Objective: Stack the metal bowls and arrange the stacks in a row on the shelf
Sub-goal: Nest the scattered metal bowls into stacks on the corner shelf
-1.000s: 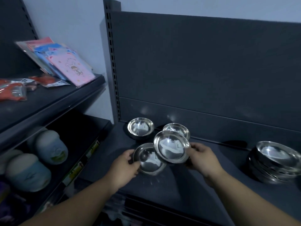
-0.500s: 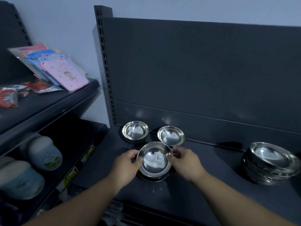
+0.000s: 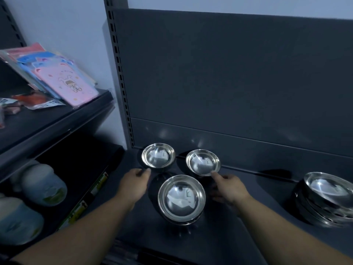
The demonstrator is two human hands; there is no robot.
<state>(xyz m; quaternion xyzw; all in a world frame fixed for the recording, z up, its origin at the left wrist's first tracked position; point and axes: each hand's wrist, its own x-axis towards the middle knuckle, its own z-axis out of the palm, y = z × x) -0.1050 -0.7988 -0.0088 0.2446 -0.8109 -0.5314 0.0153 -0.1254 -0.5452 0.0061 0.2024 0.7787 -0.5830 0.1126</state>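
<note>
Three shiny metal bowl groups sit on the dark shelf (image 3: 219,236). A front stack of bowls (image 3: 181,199) stands between my hands, touched by neither. Behind it are a back left bowl (image 3: 158,155) and a back right bowl (image 3: 203,162), close to the back panel. My left hand (image 3: 133,185) holds nothing, and its fingertips reach the near rim of the back left bowl. My right hand (image 3: 229,188) is empty too, its index finger pointing at the near rim of the back right bowl.
A taller stack of larger metal bowls (image 3: 324,199) sits at the right end of the shelf. The neighbouring unit on the left holds pastel packets (image 3: 65,83) on its upper shelf and rounded white containers (image 3: 44,184) below. A slotted upright post (image 3: 120,77) stands at the back left.
The bowl held in my right hand went down onto the front stack. Both hands let go of that stack and moved back toward the two rear bowls.
</note>
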